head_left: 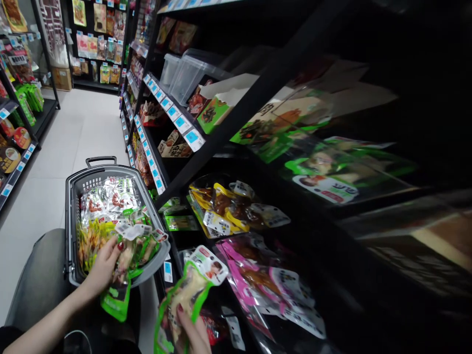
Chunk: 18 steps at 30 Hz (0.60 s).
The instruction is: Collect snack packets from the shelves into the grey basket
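My left hand (104,266) is closed on a bunch of green snack packets (130,255) at the near rim of a grey shopping basket (73,196). The basket holds several silver, yellow and green packets. My right hand (191,332), low in the view, grips one green and white snack packet (193,285) and holds it in front of the lower shelf. Pink packets (265,282) and yellow packets (221,206) lie on the shelf tiers just beyond it.
A black shelf unit (236,118) full of snack packs and blue price tags fills the right side. The white tiled aisle (88,128) runs ahead on the left, with more shelves (22,113) at the far left. My grey-clad knee (40,275) is beside the basket.
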Each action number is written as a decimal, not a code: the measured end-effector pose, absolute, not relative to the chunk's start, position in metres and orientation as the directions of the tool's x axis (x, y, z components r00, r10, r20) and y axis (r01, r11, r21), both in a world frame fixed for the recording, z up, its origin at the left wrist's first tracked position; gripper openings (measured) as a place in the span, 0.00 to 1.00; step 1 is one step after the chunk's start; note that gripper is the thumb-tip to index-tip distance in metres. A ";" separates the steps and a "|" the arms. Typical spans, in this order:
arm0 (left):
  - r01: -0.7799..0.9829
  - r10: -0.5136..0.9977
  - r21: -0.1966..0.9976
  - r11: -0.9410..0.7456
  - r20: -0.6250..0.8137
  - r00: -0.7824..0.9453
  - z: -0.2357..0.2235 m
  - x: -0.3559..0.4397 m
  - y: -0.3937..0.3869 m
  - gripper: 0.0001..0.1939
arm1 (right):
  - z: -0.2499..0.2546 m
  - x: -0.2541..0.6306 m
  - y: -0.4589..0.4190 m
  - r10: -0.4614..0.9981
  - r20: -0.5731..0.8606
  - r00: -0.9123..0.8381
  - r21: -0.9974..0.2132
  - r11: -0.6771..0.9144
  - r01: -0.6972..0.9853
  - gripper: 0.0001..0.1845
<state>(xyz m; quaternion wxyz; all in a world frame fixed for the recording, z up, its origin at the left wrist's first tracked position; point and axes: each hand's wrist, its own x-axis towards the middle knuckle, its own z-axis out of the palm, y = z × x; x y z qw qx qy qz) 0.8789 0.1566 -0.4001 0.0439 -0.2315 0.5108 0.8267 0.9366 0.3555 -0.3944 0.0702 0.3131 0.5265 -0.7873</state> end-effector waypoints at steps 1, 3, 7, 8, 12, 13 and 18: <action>-0.273 -0.271 0.903 -0.331 -0.368 -0.889 -0.403 0.877 0.156 0.11 | -0.393 0.936 0.354 0.204 -0.556 -0.806 -0.800 -0.394 0.453 0.29; -0.237 -0.372 0.971 -0.002 -0.221 -0.902 -0.407 0.877 0.156 0.13 | -0.391 0.936 0.352 0.163 -0.520 -0.838 -0.835 -0.306 0.458 0.30; -0.251 -0.264 0.941 0.227 -0.188 -0.946 -0.410 0.885 0.163 0.17 | -0.392 0.937 0.344 -0.007 -0.477 -0.879 -0.868 -0.155 0.472 0.31; -0.269 -0.252 0.939 0.215 -0.213 -0.944 -0.410 0.886 0.166 0.18 | -0.393 0.937 0.341 -0.058 -0.468 -0.882 -0.875 -0.113 0.471 0.31; -0.287 -0.096 0.952 0.103 -0.278 -0.956 -0.404 0.890 0.176 0.19 | -0.399 0.933 0.332 -0.109 -0.427 -0.898 -0.899 0.156 0.409 0.33; -0.285 -0.043 0.955 0.077 -0.282 -0.958 -0.402 0.891 0.177 0.18 | -0.400 0.931 0.331 -0.076 -0.416 -0.906 -0.889 0.244 0.388 0.34; -0.330 0.066 0.944 -0.015 -0.329 -0.942 -0.397 0.893 0.176 0.23 | -0.398 0.918 0.327 -0.102 -0.371 -0.923 -0.811 0.520 0.268 0.29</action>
